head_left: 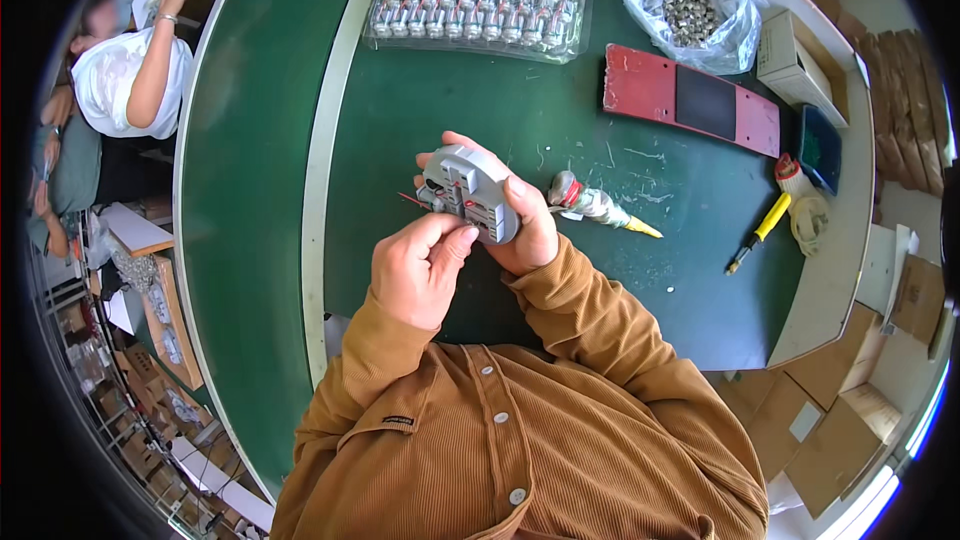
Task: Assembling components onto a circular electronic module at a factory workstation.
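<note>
A round grey plastic housing (482,184) with raised inner parts and small red wires rests in my right hand (530,230). The right fingers wrap round its far side, with the thumb on its right rim. My left hand (415,265) is closed in a pinch at the housing's lower left edge. What lies between its thumb and forefinger is too small and covered to make out. A thin red wire sticks out from the housing's left side. To the right of my hands, a tool wrapped in tape (600,206) with a yellow tip lies on the green bench (440,90).
A clear tray (480,28) holds many small white parts with red wires. Behind on the right are a plastic bag of metal parts (735,25), a red board (640,80), a carton (790,65) and a yellow-handled tool (770,218). Another person (130,80) sits across at left.
</note>
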Demonstrator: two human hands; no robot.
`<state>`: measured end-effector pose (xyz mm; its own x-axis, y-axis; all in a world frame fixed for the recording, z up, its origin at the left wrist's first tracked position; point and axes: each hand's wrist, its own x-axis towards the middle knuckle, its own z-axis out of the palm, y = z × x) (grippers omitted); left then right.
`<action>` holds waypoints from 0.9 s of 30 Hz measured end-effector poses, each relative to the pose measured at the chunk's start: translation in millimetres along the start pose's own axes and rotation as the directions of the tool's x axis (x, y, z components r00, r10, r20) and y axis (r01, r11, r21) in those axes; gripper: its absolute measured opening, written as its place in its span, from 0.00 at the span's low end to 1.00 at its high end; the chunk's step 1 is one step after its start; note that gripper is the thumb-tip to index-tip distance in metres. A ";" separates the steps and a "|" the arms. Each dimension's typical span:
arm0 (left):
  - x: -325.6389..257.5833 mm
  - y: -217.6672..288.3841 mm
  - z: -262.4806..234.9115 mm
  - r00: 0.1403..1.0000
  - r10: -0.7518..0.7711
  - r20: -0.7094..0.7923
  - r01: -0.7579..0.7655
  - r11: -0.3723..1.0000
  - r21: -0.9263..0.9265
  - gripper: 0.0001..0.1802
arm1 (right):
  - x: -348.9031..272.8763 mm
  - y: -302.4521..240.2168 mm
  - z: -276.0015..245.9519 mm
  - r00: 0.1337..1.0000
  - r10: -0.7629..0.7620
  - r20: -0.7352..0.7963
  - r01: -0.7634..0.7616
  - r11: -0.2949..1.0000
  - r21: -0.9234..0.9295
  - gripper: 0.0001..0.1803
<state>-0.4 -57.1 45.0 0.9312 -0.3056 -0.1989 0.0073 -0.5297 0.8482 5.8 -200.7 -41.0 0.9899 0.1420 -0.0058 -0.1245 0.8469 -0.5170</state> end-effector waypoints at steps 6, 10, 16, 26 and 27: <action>4.7 5.6 -5.8 0.963 -0.217 0.157 0.245 0.952 -0.186 0.05 | -5.3 -8.0 -3.3 0.998 -0.004 0.064 0.021 0.962 -0.271 0.46; 11.6 3.9 -2.0 0.915 0.401 0.044 -0.387 0.843 0.374 0.03 | -5.9 -4.2 -1.8 0.997 -0.054 0.052 0.067 0.952 -0.299 0.45; 23.8 -7.1 -3.9 0.837 0.542 0.074 -0.534 0.780 0.326 0.03 | -6.1 -8.1 1.5 0.985 -0.160 0.059 0.170 0.893 -0.416 0.45; 28.6 -30.4 -24.8 0.778 -0.176 0.603 0.516 0.726 -0.454 0.07 | -9.0 -16.5 10.7 0.994 -0.020 0.111 0.067 0.895 -0.441 0.45; 28.4 -27.7 -25.7 0.788 -0.173 0.591 0.506 0.729 -0.462 0.07 | -7.9 -13.2 10.3 0.992 -0.017 0.126 0.072 0.894 -0.443 0.45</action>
<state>35.3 -30.7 28.5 0.5170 -0.6170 -0.5933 0.6446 -0.1754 0.7441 -1.1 -207.7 -25.3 0.9752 0.1913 0.1111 -0.0102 0.5404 -0.8414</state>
